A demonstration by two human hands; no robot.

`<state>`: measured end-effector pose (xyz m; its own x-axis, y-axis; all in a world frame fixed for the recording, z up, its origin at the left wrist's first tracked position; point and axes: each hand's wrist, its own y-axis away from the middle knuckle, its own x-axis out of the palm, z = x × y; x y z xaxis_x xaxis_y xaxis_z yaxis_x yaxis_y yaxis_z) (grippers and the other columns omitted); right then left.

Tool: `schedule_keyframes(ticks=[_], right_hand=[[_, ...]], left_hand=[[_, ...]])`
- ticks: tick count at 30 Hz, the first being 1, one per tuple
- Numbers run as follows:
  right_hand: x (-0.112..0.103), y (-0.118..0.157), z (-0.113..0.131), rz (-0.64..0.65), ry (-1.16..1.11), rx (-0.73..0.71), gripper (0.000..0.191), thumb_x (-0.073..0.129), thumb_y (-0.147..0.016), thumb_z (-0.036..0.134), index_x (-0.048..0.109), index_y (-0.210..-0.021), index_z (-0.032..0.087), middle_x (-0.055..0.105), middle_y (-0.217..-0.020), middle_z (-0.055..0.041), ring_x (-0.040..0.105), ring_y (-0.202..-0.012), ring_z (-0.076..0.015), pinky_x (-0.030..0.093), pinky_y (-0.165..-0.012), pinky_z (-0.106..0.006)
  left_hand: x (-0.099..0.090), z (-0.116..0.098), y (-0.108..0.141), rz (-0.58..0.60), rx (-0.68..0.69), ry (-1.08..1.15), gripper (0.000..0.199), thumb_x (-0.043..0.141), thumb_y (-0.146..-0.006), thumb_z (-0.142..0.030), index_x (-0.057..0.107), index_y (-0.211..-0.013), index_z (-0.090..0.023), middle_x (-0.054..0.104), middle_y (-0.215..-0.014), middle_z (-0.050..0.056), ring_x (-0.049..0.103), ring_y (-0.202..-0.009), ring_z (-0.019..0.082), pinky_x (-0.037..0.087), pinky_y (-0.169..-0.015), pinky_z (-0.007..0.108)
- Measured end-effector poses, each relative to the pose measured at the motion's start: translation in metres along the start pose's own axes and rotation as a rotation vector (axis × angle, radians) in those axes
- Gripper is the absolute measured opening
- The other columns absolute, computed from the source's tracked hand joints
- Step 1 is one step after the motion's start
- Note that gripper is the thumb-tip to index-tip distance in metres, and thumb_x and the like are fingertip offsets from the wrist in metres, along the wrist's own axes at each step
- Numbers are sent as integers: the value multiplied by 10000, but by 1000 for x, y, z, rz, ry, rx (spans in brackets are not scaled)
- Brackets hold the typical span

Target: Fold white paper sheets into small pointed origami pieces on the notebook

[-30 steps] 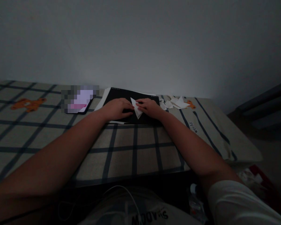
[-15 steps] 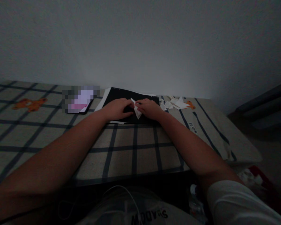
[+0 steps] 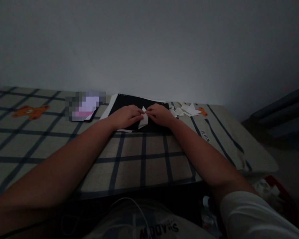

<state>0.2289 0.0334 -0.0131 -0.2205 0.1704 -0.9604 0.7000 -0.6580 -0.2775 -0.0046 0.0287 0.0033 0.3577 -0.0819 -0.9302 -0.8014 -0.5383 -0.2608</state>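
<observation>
Between my hands is a small folded piece of white paper (image 3: 144,121), held just over a black notebook (image 3: 129,101). My left hand (image 3: 126,117) has its fingers closed at the paper's left side. From the other side, my right hand (image 3: 160,115) pinches the paper's right edge with thumb and fingertips. White sheets (image 3: 109,107) stick out from under the notebook's left side. Several folded white paper pieces (image 3: 189,109) lie in a loose pile to the right of my right hand.
A phone (image 3: 88,108), partly blurred out, lies left of the notebook on the checked tablecloth (image 3: 129,146). The wall (image 3: 149,49) rises behind the table. Below the table's front edge at right are a plastic bottle (image 3: 208,212) and a red container (image 3: 280,191) holding white scraps.
The folded paper has turned, its lower end now pointing more to the left. My left fingers and thumb have drawn closer together; my right hand has shifted only slightly.
</observation>
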Motion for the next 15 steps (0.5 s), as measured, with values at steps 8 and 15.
schedule_keyframes(ticks=[8,15], right_hand=[[-4,-1,9,47,106,7,380,365,-1024,252,695,-1160,122,666,-1191,-138,533,-1084,-249,389,-896,-368],[-7,-2,14,101,138,27,352,382,-1019,230,675,-1181,123,655,-1216,-145,520,-1110,-259,394,-889,-368]], left_hand=[[0,2,-1,34,-77,-5,436,364,-1014,-451,727,-1126,-239,719,-1210,36,611,-1162,204,427,-1005,332],[1,2,-2,40,-91,-8,446,365,-1008,-458,722,-1147,-230,716,-1218,42,603,-1180,203,409,-1021,316]])
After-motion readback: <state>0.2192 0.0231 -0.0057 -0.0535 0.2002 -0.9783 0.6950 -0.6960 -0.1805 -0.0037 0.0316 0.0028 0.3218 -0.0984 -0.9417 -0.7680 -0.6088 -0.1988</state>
